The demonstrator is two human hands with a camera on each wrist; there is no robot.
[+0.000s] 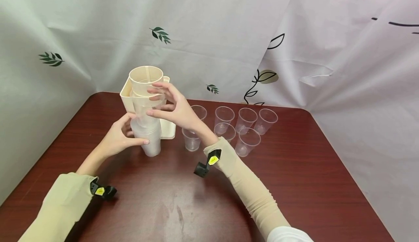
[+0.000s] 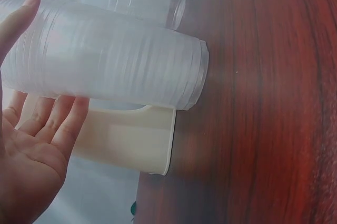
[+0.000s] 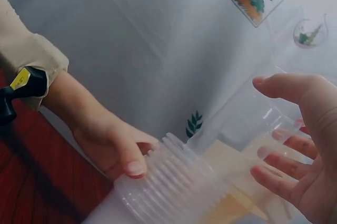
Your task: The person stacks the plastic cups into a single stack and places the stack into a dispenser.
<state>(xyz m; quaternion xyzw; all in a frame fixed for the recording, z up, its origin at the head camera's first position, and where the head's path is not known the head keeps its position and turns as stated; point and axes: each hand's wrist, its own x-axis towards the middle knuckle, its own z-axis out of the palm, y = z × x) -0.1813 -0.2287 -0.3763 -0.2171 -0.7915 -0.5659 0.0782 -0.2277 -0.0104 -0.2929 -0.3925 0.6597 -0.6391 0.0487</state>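
A stack of nested clear plastic cups (image 1: 151,140) stands upright at the left of the table. My left hand (image 1: 115,137) grips it, thumb in front and fingers behind; the left wrist view shows the stack (image 2: 116,58) lying across that palm (image 2: 31,155). Above it, my right hand (image 1: 175,107) holds a single clear plastic cup (image 1: 141,112) between thumb and fingers. Its lower end is at the mouth of the stack; whether it still sits inside I cannot tell. Directly behind is a cream plastic holder (image 1: 126,95) with a round top, partly hidden by cup and hand.
Several separate clear cups, among them one at the front right (image 1: 247,142) and one at the back right (image 1: 266,120), stand mouth-up in two rows right of the stack. My right forearm reaches over them. A patterned white curtain (image 1: 203,45) hangs behind the brown table (image 1: 311,184).
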